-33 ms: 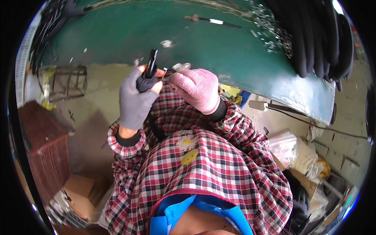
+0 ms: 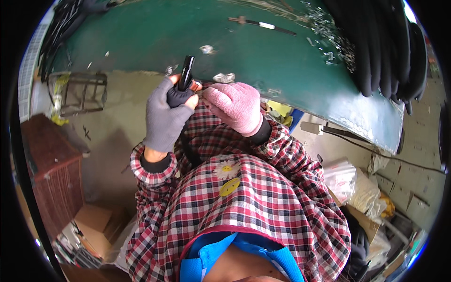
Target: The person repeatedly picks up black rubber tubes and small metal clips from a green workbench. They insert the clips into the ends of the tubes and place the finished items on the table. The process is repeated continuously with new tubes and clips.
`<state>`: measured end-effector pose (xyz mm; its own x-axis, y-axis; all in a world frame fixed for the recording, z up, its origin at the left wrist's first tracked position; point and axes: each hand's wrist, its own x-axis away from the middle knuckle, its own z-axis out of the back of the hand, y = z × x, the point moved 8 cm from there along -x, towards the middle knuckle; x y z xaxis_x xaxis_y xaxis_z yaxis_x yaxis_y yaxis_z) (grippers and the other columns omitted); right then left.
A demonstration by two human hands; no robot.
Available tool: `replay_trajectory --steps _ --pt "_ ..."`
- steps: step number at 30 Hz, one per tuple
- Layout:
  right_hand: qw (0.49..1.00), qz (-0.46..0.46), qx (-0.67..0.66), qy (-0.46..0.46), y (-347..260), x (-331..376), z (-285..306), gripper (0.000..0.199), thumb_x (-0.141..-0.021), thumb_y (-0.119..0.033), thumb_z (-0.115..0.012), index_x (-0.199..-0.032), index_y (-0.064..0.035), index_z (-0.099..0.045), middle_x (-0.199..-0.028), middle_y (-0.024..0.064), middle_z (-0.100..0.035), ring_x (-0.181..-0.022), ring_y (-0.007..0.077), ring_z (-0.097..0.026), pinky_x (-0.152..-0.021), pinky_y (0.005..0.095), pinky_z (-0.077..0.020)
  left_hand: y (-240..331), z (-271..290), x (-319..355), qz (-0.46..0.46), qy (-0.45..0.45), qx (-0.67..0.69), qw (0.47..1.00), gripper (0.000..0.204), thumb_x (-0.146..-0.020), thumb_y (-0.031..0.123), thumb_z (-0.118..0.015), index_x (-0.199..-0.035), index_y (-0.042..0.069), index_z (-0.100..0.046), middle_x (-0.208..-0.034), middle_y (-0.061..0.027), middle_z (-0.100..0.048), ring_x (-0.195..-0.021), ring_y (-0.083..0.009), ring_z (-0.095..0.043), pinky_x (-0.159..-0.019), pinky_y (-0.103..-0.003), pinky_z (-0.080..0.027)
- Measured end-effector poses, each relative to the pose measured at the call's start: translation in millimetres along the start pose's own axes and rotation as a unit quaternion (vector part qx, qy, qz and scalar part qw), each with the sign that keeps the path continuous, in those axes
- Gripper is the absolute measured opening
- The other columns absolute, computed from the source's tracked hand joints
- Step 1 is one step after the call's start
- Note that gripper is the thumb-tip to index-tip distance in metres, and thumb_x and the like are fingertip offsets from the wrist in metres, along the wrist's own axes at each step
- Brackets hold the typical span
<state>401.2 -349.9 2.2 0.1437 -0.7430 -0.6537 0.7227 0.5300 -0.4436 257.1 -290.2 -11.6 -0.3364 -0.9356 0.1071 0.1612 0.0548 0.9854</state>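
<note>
My left hand [image 2: 167, 110], in a grey glove with bare fingertips, is closed around a black piece with a glossy, tube-like end [image 2: 186, 73] that points up and away. Soft black material [image 2: 179, 97] bunches around the base of that tube, between my thumb and fingers. Close beside it, my right hand [image 2: 237, 105] wears a fuzzy pink glove and has its fingers pinched together. A thin, shiny sliver [image 2: 197, 93] shows between the two hands; I cannot make out what it is. Both hands are just off the near edge of the green table.
The green table [image 2: 155, 37] carries black gloves [image 2: 376, 47] at right, small clear pieces [image 2: 329, 35], a black-and-white pen-like tool [image 2: 266, 25] and crumpled clear bits [image 2: 223, 78]. Dark items [image 2: 70, 28] lie far left. A metal-framed stool [image 2: 84, 94], a brown cabinet [image 2: 51, 164] and bags [image 2: 340, 178] stand around me.
The whole scene has shifted slightly in the picture. My hands keep nearly the same pose, and the shiny sliver between them shows less clearly.
</note>
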Motion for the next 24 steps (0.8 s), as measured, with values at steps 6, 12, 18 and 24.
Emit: replay_trajectory --steps 6,12,18,24 --pt "0.894 -0.299 -0.334 0.022 23 24 -52 0.013 -0.089 -0.008 -0.072 -0.101 -0.0049 -0.069 -0.085 0.0016 -0.069 -0.075 0.0176 -0.068 -0.07 0.0302 -0.0557 -23 13 10 -0.016 0.027 -0.02 0.999 0.03 -0.085 0.003 -0.072 -0.114 -0.003 -0.064 -0.094 -0.0055 -0.071 -0.085 -0.0117 -0.068 -0.077 -0.027 -0.056" --pt "0.563 -0.513 -0.644 -0.073 19 59 -92 0.042 -0.099 -0.033 -0.069 -0.126 -0.0008 -0.065 -0.102 0.0014 -0.069 -0.092 0.0096 -0.063 -0.086 0.027 -0.0531 -13 7 14 -0.077 0.028 -0.141 0.987 0.032 -0.084 0.005 -0.074 -0.114 -0.001 -0.065 -0.088 -0.0082 -0.07 -0.08 -0.0137 -0.068 -0.074 -0.03 -0.056" --pt "0.448 -0.565 -0.693 -0.008 10 77 -107 0.039 -0.097 -0.037 -0.07 -0.119 -0.0038 -0.068 -0.102 0.0007 -0.067 -0.089 0.0115 -0.063 -0.087 0.0298 -0.0534 -5 4 18 -0.091 0.026 -0.176 0.98 0.034 -0.083 0.006 -0.075 -0.115 -0.001 -0.065 -0.088 -0.0095 -0.07 -0.079 -0.0156 -0.07 -0.074 -0.031 -0.056" --pt "0.491 -0.559 -0.667 0.039 5 72 -95 0.038 -0.097 -0.034 -0.07 -0.118 -0.0031 -0.068 -0.1 0.0004 -0.067 -0.089 0.0113 -0.063 -0.086 0.029 -0.0534 -8 3 26 -0.091 0.036 -0.169 0.981 0.037 -0.083 0.006 -0.076 -0.118 0.0 -0.065 -0.089 -0.0104 -0.071 -0.08 -0.0157 -0.07 -0.075 -0.03 -0.056"
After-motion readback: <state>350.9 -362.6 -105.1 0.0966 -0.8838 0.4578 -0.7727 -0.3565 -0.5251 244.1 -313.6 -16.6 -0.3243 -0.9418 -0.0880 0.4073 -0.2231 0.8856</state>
